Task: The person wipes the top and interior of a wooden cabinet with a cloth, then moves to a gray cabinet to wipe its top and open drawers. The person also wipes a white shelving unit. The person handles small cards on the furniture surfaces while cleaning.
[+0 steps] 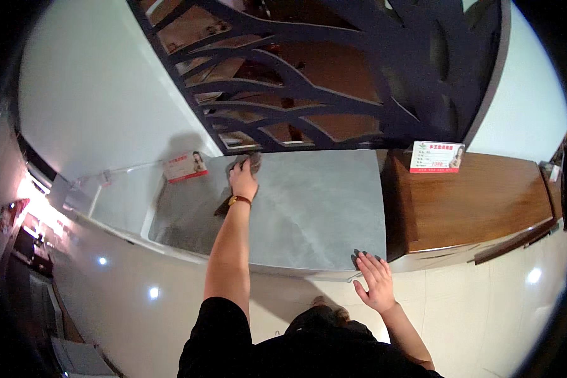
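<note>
My left hand [244,182] reaches to the back of a grey stone-look cabinet top [312,203]. Its fingers press a greyish-brown cloth [253,163] against the surface, close to the back edge. A watch with a brown strap [239,201] is on that wrist. My right hand [375,283] is at the front right corner of the same top, fingers spread, holding nothing. Its fingertips appear to rest at the edge, with their shadow beside them. Part of the cloth is hidden under my left fingers.
A printed card in a stand [185,167] is left of the cloth. Another card [437,157] stands on the brown wooden cabinet [477,203] at right, across a dark gap. Behind rises a dark openwork screen [288,90] between white walls [99,85]. Glossy floor tiles [453,302] lie in front.
</note>
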A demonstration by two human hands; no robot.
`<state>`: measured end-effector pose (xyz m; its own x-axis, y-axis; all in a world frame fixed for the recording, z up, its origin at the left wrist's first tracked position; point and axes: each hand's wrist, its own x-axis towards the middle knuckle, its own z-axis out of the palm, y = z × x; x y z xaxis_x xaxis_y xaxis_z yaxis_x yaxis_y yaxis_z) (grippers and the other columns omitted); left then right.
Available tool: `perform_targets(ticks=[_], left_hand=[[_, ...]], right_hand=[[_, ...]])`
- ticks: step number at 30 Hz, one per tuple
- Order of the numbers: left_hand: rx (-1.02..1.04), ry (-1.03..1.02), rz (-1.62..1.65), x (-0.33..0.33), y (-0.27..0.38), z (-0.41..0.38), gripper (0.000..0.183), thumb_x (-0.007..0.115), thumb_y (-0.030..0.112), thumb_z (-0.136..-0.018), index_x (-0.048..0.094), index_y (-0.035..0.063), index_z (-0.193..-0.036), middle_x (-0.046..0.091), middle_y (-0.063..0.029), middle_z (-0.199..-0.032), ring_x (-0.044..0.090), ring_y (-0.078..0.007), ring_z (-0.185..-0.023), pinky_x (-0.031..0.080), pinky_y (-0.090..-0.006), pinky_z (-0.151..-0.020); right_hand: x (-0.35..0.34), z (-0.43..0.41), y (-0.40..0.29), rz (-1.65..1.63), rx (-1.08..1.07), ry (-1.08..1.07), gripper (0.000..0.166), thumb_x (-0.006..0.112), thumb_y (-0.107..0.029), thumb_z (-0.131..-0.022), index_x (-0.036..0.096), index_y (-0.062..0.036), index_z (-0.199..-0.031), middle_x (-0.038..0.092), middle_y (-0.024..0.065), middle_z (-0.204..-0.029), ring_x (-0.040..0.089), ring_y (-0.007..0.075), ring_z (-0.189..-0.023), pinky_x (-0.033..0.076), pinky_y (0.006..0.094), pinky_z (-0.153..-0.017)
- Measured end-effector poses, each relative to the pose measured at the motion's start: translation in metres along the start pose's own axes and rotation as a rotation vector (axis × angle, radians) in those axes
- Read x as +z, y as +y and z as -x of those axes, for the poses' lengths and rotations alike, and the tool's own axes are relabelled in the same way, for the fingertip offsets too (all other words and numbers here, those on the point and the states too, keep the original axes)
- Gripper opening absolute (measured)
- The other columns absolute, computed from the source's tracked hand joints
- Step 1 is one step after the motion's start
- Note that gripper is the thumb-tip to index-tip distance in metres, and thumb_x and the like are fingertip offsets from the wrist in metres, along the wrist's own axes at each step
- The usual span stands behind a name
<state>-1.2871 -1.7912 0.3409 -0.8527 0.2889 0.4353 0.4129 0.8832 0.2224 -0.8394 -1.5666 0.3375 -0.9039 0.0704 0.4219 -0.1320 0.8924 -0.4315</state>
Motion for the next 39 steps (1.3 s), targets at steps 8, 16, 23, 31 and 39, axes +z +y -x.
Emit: perform_targets(ticks=[8, 16, 23, 31, 39], left_hand=[[0.435, -0.125, 0.298, 0.049, 0.212, -0.004, 0.049, 0.059, 0.010, -0.081, 0.055, 0.0095, -0.130, 0.053, -0.0201, -0.127, 0.048, -0.0406, -0.114, 0.042, -0.0483, -0.097], [0.688, -0.269, 0.429, 0.034, 0.301, 0.069, 0.059, 0.066, 0.009, -0.081, 0.050, 0.0145, -0.137, 0.045, -0.0199, -0.140, 0.045, -0.0402, -0.121, 0.039, -0.0476, -0.104], [0.811, -0.372, 0.542, -0.034, 0.244, 0.128, 0.057, 0.068, 0.010, -0.080, 0.056, 0.0213, -0.134, 0.045, -0.0134, -0.145, 0.049, -0.0359, -0.119, 0.041, -0.0442, -0.104], [0.119, -0.140, 0.119, -0.112, 0.044, 0.167, 0.054, 0.064, 0.004, -0.075, 0.062, 0.0180, -0.127, 0.053, -0.0112, -0.138, 0.055, -0.0343, -0.111, 0.045, -0.0444, -0.098], [-0.272, 0.129, -0.077, -0.134, 0.010, 0.255, 0.057, 0.068, 0.008, -0.076, 0.056, 0.0092, -0.131, 0.048, -0.0191, -0.141, 0.046, -0.0356, -0.127, 0.034, -0.0465, -0.108]], right_hand=[[-0.005, -0.004, -0.011, -0.023, 0.090, 0.025, 0.055, 0.062, -0.026, -0.085, 0.051, -0.0042, -0.134, 0.048, 0.0125, -0.144, 0.045, 0.0282, -0.132, 0.029, 0.0456, -0.110], [-0.002, -0.005, -0.011, 0.021, 0.100, 0.037, 0.051, 0.061, -0.023, -0.085, 0.053, -0.0040, -0.133, 0.049, 0.0123, -0.143, 0.048, 0.0287, -0.130, 0.033, 0.0455, -0.109], [-0.017, -0.005, 0.005, -0.107, -0.010, 0.043, 0.039, 0.062, -0.013, -0.084, 0.062, -0.0057, -0.122, 0.058, 0.0113, -0.134, 0.057, 0.0272, -0.121, 0.042, 0.0433, -0.103], [-0.033, -0.036, 0.029, -0.278, -0.191, -0.063, 0.036, 0.063, -0.009, -0.083, 0.063, -0.0041, -0.119, 0.059, 0.0136, -0.131, 0.056, 0.0289, -0.123, 0.042, 0.0467, -0.106], [-0.014, -0.085, 0.032, -0.268, -0.257, -0.172, 0.038, 0.059, -0.015, -0.089, 0.056, -0.0005, -0.125, 0.051, 0.0161, -0.139, 0.048, 0.0304, -0.131, 0.034, 0.0483, -0.112]])
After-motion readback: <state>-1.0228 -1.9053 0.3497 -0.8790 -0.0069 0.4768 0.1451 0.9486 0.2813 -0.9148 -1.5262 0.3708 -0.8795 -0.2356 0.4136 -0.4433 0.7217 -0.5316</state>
